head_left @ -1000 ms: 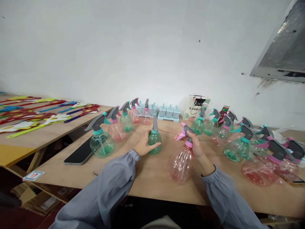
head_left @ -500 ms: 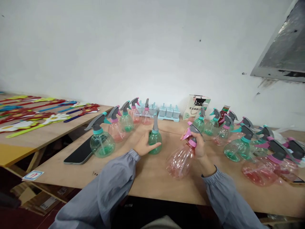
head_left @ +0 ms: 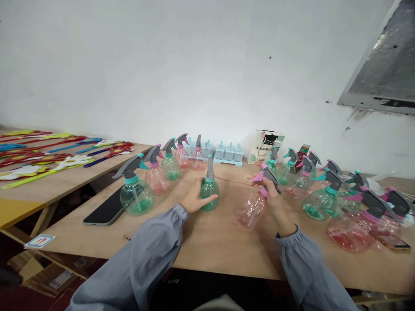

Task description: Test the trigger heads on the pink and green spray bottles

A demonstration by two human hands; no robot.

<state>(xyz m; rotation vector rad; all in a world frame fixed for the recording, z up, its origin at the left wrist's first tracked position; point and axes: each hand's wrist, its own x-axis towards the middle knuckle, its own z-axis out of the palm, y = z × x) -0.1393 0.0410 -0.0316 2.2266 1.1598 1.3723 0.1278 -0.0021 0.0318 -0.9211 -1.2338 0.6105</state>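
Observation:
My left hand (head_left: 195,197) is wrapped around the round body of a green spray bottle (head_left: 210,199), thumb in front. That bottle stands upright on the table, its grey head on top. My right hand (head_left: 275,203) grips a pink spray bottle (head_left: 251,210) by its neck and grey-and-pink trigger head. The pink bottle leans, its body pointing down and left towards the table; whether its base touches the wood I cannot tell. Left of my left hand stand another green spray bottle (head_left: 138,201) and a pink one (head_left: 157,178).
On the wooden table (head_left: 223,255) lies a black phone (head_left: 105,209) at left. Several spray bottles crowd the right side, including a large pink one (head_left: 352,233). Pale blue ice-pop moulds (head_left: 228,154) and a printed box (head_left: 264,147) line the back. Colourful hand-shaped items (head_left: 74,162) cover the left table.
My right hand has shifted the pink spray bottle slightly right and away from me. My left hand stays on the green bottle. The whole view has moved slightly.

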